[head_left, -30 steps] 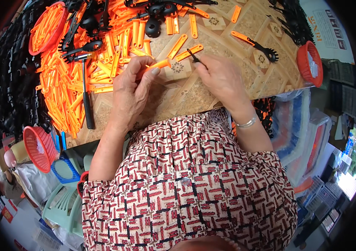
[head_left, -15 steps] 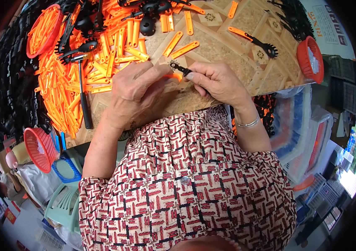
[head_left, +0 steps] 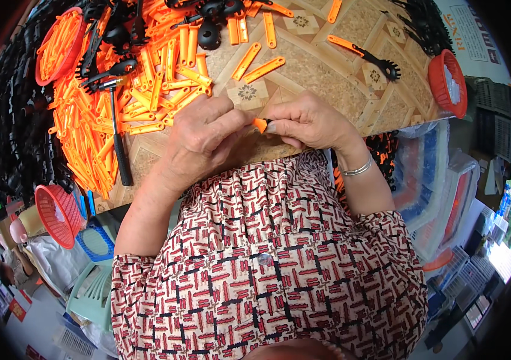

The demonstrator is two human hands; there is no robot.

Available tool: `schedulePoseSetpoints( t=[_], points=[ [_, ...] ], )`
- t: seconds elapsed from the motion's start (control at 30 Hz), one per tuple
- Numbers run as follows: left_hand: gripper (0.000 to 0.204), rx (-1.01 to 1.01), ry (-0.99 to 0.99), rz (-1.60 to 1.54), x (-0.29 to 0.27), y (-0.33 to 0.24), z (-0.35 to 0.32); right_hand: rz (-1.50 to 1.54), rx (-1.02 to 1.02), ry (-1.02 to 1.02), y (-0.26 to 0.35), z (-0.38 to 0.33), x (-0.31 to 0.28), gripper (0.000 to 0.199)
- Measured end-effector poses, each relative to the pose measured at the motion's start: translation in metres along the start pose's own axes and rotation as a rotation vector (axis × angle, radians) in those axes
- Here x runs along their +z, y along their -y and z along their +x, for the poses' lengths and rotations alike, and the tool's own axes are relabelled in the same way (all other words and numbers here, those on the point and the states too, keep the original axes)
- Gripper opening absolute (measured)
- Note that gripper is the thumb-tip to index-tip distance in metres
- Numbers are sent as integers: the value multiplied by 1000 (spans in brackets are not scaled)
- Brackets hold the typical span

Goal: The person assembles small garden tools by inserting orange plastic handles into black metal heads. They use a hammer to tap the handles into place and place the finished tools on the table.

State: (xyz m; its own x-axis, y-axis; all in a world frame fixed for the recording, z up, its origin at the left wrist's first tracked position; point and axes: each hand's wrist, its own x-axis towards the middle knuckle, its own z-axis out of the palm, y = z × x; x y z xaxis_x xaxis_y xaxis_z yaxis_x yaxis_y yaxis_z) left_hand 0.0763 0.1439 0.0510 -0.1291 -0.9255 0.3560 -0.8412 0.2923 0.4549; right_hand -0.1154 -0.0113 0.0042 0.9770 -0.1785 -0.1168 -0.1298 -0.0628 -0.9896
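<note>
Orange handle (head_left: 260, 125) sits pinched between your two hands just above the near table edge (head_left: 219, 161), mostly hidden. Your left hand (head_left: 201, 141) is clenched around it; your right hand (head_left: 309, 123) grips its tip with closed fingers. Beyond, one finished orange-handled fork (head_left: 366, 55) lies alone; a large heap of loose orange handles (head_left: 111, 114) remains, so you look early in the batch.

White rectangular sign (head_left: 473, 37) with orange and dark print, at the upper right beyond the bench (head_left: 327, 66) edge; small red-and-white label or package (head_left: 18, 308) low at the lower left on the floor; no screens seen.
</note>
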Motion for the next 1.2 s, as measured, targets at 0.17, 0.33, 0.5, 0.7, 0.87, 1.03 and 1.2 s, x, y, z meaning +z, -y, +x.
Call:
schedulePoseSetpoints(
  t=[0.17, 0.33, 0.5, 0.7, 0.87, 1.03, 1.2],
  points=[
    [17, -139, -88, 34, 10, -3, -6, -585, -471, -259, -6, 8, 9, 15],
    [14, -163, -65, 59, 6, -9, 6, -760, -519, -351, -7, 0, 4, 7],
    [34, -266, -88, 19, 28, -4, 11, -1276, -345, -493, 8, -29, -18, 21],
    [43, -284, -132, 34, 23, 6, 13, -1409, -269, -815, 4, -47, -78, 17],
    [37, -186, -82, 133, 24, 5, -1, -1332, -449, -812, 2, 28, -98, 23],
    [34, -233, -60, 155, 18, -2, -5, -1328, -522, -740, 5, 111, -111, 23],
    [33, -260, -98, 179, 15, 5, -14, -1164, -348, -673, 20, 125, -101, 26]
  ],
)
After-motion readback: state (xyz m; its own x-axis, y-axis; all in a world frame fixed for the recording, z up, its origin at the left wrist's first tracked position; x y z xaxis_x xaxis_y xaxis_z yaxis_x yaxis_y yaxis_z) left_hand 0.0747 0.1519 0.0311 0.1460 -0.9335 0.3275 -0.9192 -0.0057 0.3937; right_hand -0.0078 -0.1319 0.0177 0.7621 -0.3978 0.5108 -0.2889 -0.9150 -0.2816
